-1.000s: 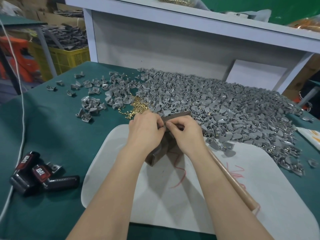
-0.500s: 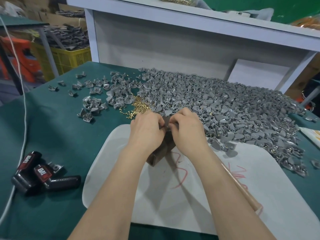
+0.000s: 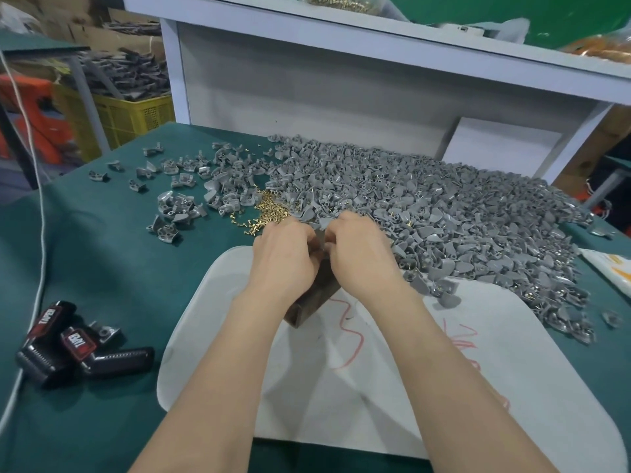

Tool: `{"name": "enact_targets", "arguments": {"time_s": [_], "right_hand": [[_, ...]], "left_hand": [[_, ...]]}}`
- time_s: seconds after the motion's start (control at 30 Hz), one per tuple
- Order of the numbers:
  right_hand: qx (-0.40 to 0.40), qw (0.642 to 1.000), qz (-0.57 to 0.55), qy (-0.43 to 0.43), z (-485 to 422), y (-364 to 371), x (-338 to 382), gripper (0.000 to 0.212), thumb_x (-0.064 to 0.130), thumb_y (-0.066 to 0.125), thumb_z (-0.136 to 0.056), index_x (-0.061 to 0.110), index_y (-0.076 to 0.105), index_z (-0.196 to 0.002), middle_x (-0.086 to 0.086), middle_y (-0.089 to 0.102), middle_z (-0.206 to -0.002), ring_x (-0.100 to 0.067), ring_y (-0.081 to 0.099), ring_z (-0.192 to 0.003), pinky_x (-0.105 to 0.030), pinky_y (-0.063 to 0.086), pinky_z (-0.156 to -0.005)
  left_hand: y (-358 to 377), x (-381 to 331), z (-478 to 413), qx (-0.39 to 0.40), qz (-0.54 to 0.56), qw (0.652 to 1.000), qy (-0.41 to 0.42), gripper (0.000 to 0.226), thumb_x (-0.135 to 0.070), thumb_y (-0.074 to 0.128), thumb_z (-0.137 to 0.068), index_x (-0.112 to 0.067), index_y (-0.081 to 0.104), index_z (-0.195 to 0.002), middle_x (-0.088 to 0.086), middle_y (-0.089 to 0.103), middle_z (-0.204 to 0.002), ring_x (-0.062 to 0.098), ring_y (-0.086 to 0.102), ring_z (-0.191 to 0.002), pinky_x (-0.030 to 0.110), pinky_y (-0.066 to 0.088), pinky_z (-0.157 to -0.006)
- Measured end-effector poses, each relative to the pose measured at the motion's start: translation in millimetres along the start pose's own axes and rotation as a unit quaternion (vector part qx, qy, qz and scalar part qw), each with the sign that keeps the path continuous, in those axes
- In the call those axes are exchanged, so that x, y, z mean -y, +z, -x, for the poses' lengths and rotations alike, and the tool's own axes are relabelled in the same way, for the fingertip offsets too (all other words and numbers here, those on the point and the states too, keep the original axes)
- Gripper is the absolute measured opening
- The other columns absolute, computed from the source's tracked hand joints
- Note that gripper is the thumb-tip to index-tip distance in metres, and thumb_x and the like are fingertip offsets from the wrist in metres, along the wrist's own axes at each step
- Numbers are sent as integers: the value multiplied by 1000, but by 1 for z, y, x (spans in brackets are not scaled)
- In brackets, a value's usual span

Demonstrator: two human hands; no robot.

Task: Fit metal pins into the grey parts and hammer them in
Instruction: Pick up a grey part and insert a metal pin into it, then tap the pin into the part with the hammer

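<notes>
Head view, left grip (image 3: 283, 256) and right grip (image 3: 362, 256) both seemingly pinching one grey part (image 3: 321, 230) between them, above dark block (image 3: 316, 300)

I record a bare left hand (image 3: 283, 256) and bare right hand (image 3: 363, 256), each on an uncovered forearm (image 3: 218, 370) running unclothed to my view's lower edge.

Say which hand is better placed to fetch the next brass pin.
Left, probably. The brass pins lie just beyond the left hand, on its side. The right hand sits across the grey part both hands hold, next to the big grey heap.
</notes>
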State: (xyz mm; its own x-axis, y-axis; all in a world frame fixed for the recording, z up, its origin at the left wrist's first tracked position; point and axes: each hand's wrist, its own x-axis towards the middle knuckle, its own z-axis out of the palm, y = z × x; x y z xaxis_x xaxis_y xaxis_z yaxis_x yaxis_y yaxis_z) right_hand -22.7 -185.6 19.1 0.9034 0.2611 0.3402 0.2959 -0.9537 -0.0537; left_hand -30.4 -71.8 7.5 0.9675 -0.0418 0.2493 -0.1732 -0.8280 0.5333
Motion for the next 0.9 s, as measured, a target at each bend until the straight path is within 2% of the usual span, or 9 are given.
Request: {"name": "enact_targets", "arguments": {"time_s": [0.1,0.2,0.27,0.33,0.43,0.57,0.73,0.83,0.9], "right_hand": [[15,993,-104,48,4,-1,-6,15,17,53,-93,11,67,-93,-5,59,-102,-22,54,-98,-28,38,-77],[-42,966,-210,147,13,-6,-25,19,22,53,-94,14,69,-99,-1,65,-101,-19,58,-94,-29,44,-86],[-27,965,-168,201,19,-7,-41,20,31,54,-93,18,68,-101,-1,68,-100,-21,60,-92,-30,48,-84],[71,968,-68,230,22,-3,-49,26,39,58,-89,18,65,-102,-4,68,-98,-26,61,-91,-32,48,-77],[133,964,-36,230,19,5,-50,30,40,59,-89,12,59,-101,-8,64,-94,-28,58,-86,-31,43,-71],[160,960,-66,219,15,7,-50,22,32,55,-91,12,52,-82,-7,56,-83,-26,52,-75,-28,37,-64],[89,951,-188,228,20,0,-50,16,19,50,-94,7,45,-104,-12,61,-97,-29,64,-82,-40,53,-74],[22,965,-186,183,25,-14,-52,18,19,50,-93,12,43,-108,-8,60,-91,-24,59,-73,-33,43,-61],[-3,969,-207,132,30,-23,-48,32,13,49,-92,22,45,-123,1,59,-92,-13,55,-74,-28,38,-61]], "left_hand": [[0,0,0,0,12,1000,-10,18,-24,60,-88,-24,58,-70,-1,52,-93,30,49,-101,34,38,-78],[1,1,0,-8,18,1000,-10,13,-22,61,-88,-24,63,-75,-5,50,-91,26,49,-102,35,40,-82],[2,2,-1,-10,24,1000,-10,10,-21,62,-87,-22,67,-79,-4,54,-93,25,50,-101,36,42,-84],[3,2,-1,-12,24,1000,-13,9,-20,62,-87,-21,67,-80,-1,58,-97,26,51,-101,37,43,-84],[4,2,-1,-14,19,1000,-18,8,-21,62,-87,-22,65,-79,1,60,-99,27,52,-101,37,44,-84],[4,2,-1,-17,31,999,-28,5,-21,62,-86,-21,65,-83,1,60,-102,26,51,-102,38,44,-86],[4,2,-1,-11,36,999,-35,4,-21,62,-86,-22,62,-82,-1,54,-97,26,51,-102,39,44,-86],[5,3,-2,-15,38,999,-34,5,-21,62,-86,-22,64,-82,0,58,-99,26,51,-101,38,45,-85],[5,3,-2,-17,37,999,-34,4,-21,63,-86,-22,65,-82,1,59,-100,27,52,-100,38,45,-84]]}}
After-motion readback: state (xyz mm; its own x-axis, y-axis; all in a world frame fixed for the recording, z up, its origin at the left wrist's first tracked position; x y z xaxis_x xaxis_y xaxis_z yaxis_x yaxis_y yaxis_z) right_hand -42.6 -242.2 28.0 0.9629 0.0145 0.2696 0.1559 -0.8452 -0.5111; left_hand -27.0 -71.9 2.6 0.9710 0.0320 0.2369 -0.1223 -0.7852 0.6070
